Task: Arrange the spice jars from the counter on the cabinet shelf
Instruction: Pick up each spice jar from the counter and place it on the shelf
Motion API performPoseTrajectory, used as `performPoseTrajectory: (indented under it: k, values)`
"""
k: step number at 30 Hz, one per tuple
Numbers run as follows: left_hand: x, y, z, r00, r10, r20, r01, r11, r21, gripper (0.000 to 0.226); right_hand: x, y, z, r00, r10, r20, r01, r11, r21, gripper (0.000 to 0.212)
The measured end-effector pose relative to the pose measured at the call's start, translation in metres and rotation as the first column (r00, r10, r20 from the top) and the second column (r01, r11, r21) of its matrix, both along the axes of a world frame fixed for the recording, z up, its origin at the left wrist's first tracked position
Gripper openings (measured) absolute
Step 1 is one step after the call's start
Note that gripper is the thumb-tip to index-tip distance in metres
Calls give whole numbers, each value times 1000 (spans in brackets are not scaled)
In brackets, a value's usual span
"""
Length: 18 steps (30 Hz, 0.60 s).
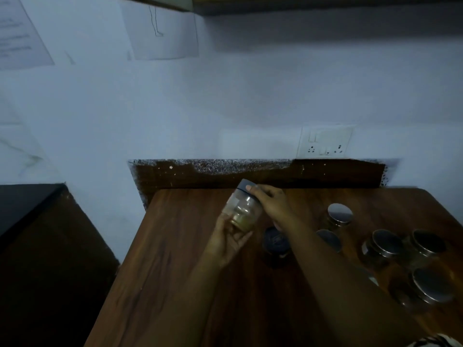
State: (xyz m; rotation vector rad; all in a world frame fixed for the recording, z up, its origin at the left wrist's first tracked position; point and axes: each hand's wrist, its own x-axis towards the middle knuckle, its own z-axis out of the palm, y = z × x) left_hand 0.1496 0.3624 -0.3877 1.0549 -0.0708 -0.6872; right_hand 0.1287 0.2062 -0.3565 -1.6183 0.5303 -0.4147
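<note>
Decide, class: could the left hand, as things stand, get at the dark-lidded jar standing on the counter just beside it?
Probably not yet. The left hand grips the bottom of the clear jar, so it is occupied. The dark-lidded jar stands close by, though the right forearm crosses just beside it.

The text on the white paper sheet (17,36) taped to the wall is blurred and cut by the left edge. A silver-lidded glass jar (330,240) is partly hidden behind the right forearm. The contents of the dark-lidded black jar (275,242) cannot be made out.
</note>
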Motion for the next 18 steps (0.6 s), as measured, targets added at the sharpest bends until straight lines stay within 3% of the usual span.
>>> performPoseTrajectory:
  k: [3,6,9,12,15,18]
  values:
    - [0,1,4,982,-69,175,66,998,19,45,-4,-6,6,998,-66,3,65,994,90,61]
    - [7,3,11,993,-95,75,102,991,-88,40,-5,-7,13,991,-85,108,58,971,233,48]
    - [10,6,17,985,-160,-58,145,968,-207,62,-5,-5,23,980,-72,186,6,943,332,34]
    - [7,-2,26,974,-158,161,171,983,-67,55,-3,-7,30,978,-87,190,10,927,374,21]
    - [11,-4,26,873,-121,473,89,992,89,61,-7,-8,35,983,-88,163,26,936,351,18]
    - [16,3,35,889,-276,364,282,959,40,78,-9,-6,36,983,-60,174,2,949,315,19]
